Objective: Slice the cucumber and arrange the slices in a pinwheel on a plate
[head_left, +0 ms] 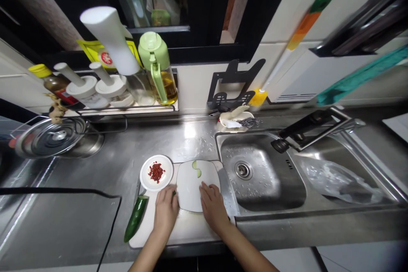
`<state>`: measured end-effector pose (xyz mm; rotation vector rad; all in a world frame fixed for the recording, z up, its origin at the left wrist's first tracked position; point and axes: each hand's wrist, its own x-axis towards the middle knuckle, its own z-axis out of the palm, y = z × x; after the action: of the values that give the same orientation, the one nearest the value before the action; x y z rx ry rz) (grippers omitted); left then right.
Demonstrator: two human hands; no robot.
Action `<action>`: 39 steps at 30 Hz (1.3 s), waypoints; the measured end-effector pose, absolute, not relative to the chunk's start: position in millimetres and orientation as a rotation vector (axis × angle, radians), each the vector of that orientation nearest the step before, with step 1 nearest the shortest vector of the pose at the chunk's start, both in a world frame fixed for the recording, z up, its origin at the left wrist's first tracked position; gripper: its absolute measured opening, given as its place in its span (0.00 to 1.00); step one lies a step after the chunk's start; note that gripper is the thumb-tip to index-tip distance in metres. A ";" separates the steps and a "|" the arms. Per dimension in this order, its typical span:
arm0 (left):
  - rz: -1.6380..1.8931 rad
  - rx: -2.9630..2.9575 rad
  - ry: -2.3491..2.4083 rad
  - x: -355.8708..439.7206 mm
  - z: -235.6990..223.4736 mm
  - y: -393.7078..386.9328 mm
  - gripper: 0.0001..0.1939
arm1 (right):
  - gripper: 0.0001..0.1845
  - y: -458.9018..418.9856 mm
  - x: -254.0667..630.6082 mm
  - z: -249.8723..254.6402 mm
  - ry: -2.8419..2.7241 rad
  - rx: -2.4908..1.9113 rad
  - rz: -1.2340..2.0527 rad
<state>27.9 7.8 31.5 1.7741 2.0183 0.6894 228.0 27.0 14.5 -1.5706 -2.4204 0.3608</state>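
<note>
A white square plate (191, 191) rests on a pale cutting board (146, 233), with two thin cucumber slices (197, 169) near its far edge. My left hand (166, 208) is at the plate's left side, fingers curled together; a bit of green cucumber (174, 193) shows at the fingertips, the rest hidden. On the plate's right part lies my right hand (213, 206), fingers stretched out, nothing visible in them. Left of my left hand is a cut length of dark green cucumber (136, 219). A round white plate (144, 180) behind it holds chopped red pieces (156, 172).
A steel sink (264, 199) opens to the right, with a black faucet (299, 131) over it and a plastic bag (341, 180) beyond. At the back left, a rack (127, 110) carries jars and a green-topped oil bottle (156, 68). A lidded pot (57, 136) stands far left.
</note>
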 end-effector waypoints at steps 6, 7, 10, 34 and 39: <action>0.695 1.557 2.142 2.6 25.7 -18.6 0.15 | 0.21 7.4 228.5 15.1 -2.462 -1.545 0.386; 0.692 1.542 2.147 2.1 25.0 -18.9 0.15 | 0.21 5.8 228.2 15.0 -2.469 -1.539 0.384; 0.668 1.507 2.145 3.1 23.2 -17.3 0.16 | 0.21 2.8 227.3 14.7 -2.487 -1.524 0.374; 0.899 1.049 1.891 2.5 44.2 0.6 0.17 | 0.17 16.5 207.6 34.8 -2.189 -1.372 0.778; 0.876 1.104 1.650 16.5 57.0 17.8 0.17 | 0.19 46.1 194.4 56.7 -2.020 -1.293 0.996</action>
<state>16.5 17.8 57.0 1.1043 1.6503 0.8760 194.4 46.1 56.7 -1.2933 -2.0199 0.9963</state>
